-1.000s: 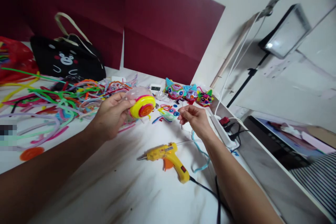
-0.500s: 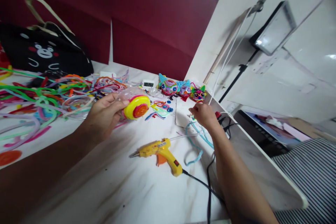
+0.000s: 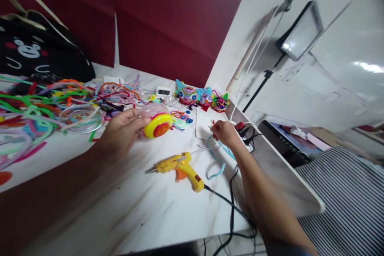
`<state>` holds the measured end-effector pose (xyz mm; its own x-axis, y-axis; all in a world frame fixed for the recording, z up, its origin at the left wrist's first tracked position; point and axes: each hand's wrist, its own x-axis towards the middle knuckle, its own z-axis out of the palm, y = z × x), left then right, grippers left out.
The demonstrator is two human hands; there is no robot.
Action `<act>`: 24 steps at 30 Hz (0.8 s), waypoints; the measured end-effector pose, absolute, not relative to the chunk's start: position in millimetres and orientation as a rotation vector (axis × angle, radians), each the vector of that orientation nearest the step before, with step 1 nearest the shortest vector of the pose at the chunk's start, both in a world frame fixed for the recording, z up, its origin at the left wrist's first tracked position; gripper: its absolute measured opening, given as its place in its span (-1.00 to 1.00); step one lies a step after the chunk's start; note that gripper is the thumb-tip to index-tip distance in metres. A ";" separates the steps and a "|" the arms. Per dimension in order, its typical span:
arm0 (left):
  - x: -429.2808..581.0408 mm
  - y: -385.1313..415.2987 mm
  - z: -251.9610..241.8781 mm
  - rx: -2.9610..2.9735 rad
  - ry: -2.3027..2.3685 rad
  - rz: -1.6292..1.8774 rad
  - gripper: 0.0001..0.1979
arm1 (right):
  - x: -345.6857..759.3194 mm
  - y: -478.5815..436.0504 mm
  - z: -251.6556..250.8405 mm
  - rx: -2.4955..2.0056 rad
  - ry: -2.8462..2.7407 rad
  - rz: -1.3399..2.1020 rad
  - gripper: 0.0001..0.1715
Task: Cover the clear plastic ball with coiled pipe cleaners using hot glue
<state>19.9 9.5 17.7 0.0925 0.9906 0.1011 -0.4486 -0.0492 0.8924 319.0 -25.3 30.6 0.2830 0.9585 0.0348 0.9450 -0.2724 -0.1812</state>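
My left hand [image 3: 124, 130] grips a clear plastic ball with a yellow and orange coil face [image 3: 157, 122], held just above the white table [image 3: 135, 208]. My right hand [image 3: 223, 133] is lowered to the table near its right edge, fingers curled in a pinch over a white sheet [image 3: 204, 126] and light blue pipe cleaners [image 3: 217, 160]. What the fingers pinch is too small to make out. A yellow glue gun [image 3: 181, 167] lies on the table between my forearms, its nozzle pointing left.
A heap of coloured pipe cleaners [image 3: 45, 108] and a clear bowl [image 3: 79, 118] cover the left side. Three finished pipe-cleaner faces [image 3: 202, 98] stand at the back by a small white clock [image 3: 163, 92]. A black bear bag [image 3: 36, 52] sits far left, a power strip [image 3: 244, 128] at the right edge.
My right hand has moved away from the ball, down and right to the white sheet. The view has swung right; the left hand still holds the ball.
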 end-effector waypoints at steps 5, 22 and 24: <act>20.7 10.2 13.5 0.961 0.750 1.344 -0.70 | 319.4 -31.2 8.3 -2.554 -1.697 0.081 -0.64; 20.6 6.7 7.9 1.020 0.733 1.227 -0.62 | 317.1 -18.2 -3.3 -1.915 -1.534 0.421 -0.75; 20.9 7.1 8.1 1.007 0.729 1.233 -0.63 | 317.0 -13.3 5.3 -1.736 -1.446 0.469 -0.79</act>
